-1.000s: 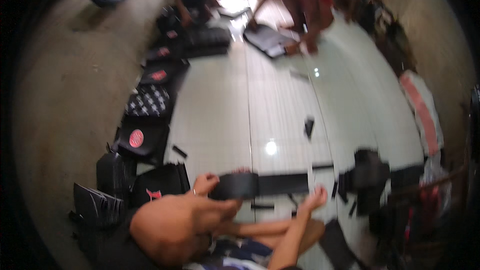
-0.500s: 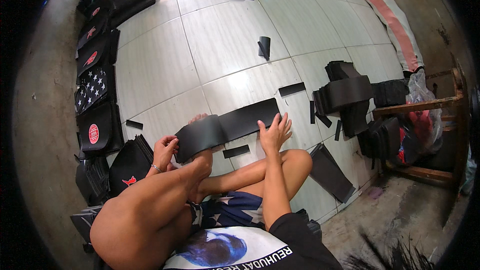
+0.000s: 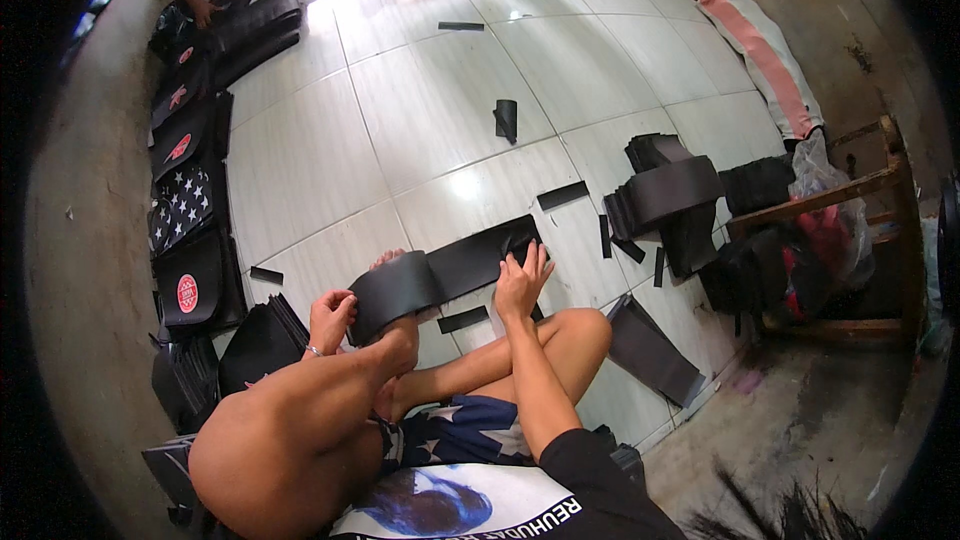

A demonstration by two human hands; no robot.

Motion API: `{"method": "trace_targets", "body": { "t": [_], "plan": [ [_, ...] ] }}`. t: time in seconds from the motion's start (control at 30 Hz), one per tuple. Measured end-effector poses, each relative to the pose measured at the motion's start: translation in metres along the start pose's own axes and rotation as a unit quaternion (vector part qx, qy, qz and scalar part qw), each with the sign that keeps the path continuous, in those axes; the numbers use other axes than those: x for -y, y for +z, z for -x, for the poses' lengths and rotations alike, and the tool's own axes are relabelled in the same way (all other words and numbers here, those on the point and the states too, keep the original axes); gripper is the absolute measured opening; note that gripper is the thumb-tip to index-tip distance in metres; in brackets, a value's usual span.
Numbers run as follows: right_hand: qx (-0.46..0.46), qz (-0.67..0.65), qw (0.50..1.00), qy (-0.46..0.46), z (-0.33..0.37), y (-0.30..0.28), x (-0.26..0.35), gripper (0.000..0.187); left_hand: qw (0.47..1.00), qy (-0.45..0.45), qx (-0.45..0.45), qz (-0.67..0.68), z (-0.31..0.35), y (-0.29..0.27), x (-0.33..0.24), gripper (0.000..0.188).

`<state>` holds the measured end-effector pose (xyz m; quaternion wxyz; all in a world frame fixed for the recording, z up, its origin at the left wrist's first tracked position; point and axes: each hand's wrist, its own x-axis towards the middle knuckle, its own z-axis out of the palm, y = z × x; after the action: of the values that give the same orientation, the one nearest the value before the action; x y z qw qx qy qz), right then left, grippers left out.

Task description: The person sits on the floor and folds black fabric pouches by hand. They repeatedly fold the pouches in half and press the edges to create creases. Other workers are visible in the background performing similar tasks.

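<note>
A long black sheet strip (image 3: 465, 266) lies across the floor in front of my crossed legs, its left part bowed up over my foot. My left hand (image 3: 332, 320) is at the strip's left end, with thumb and fingertips pinched at its edge. At the other end my right hand (image 3: 523, 278) has its fingers drawn together on the strip, where the black material is puckered up. A small black offcut (image 3: 463, 319) lies just below the strip.
Stacked black strips (image 3: 665, 190) lie to the right, beside a wooden frame (image 3: 830, 197). More long pieces (image 3: 655, 352) rest by my right knee. Black flaps with red emblems (image 3: 187, 293) line the left wall. A curled scrap (image 3: 506, 120) lies ahead. Another person's hand (image 3: 204, 13) shows far left.
My right hand has gone from spread fingers at the strip's right end to a pinch, and the material there has puckered. My left hand stays at its end. The view has shifted slightly.
</note>
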<state>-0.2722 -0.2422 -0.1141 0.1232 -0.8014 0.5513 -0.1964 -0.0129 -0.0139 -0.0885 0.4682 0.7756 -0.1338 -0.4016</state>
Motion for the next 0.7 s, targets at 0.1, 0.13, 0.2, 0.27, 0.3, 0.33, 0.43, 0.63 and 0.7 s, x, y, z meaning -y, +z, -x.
{"method": "trace_targets", "body": {
  "t": [0.1,0.13,0.2,0.27,0.3,0.33,0.43,0.63,0.7],
  "plan": [
    [-0.139,-0.128,0.981,-0.036,0.0,-0.013,0.018,0.021,0.984,0.142,-0.052,-0.092,0.01,0.015,-0.027,0.016],
    [-0.107,-0.202,0.973,-0.017,0.004,-0.017,0.027,0.021,0.969,0.197,-0.067,-0.131,0.015,0.021,-0.038,0.015],
    [-0.039,-0.344,0.938,0.026,0.015,-0.027,0.047,0.02,0.987,0.143,0.06,-0.041,0.015,0.034,-0.061,0.02],
    [-0.05,-0.359,0.931,-0.038,0.021,-0.052,0.085,0.018,0.973,0.06,0.193,0.113,0.019,0.048,-0.081,0.026],
    [-0.045,-0.352,0.932,-0.077,0.024,-0.055,0.096,0.017,0.966,0.033,0.218,0.134,0.022,0.054,-0.089,0.028],
    [-0.043,-0.335,0.935,-0.111,0.028,-0.057,0.098,0.016,0.955,0.004,0.252,0.158,0.023,0.066,-0.093,0.03],
    [0.0,-0.292,0.927,-0.234,0.042,-0.06,0.118,0.015,0.948,-0.083,0.243,0.191,0.029,0.06,-0.111,0.034],
    [0.077,-0.417,0.858,-0.289,0.059,-0.072,0.13,0.012,0.973,-0.096,0.129,0.164,0.027,0.03,-0.087,0.023],
    [0.075,-0.383,0.898,-0.204,0.055,-0.054,0.111,0.016,0.981,-0.088,0.121,0.123,0.008,0.017,-0.052,0.022]
  ]
}}
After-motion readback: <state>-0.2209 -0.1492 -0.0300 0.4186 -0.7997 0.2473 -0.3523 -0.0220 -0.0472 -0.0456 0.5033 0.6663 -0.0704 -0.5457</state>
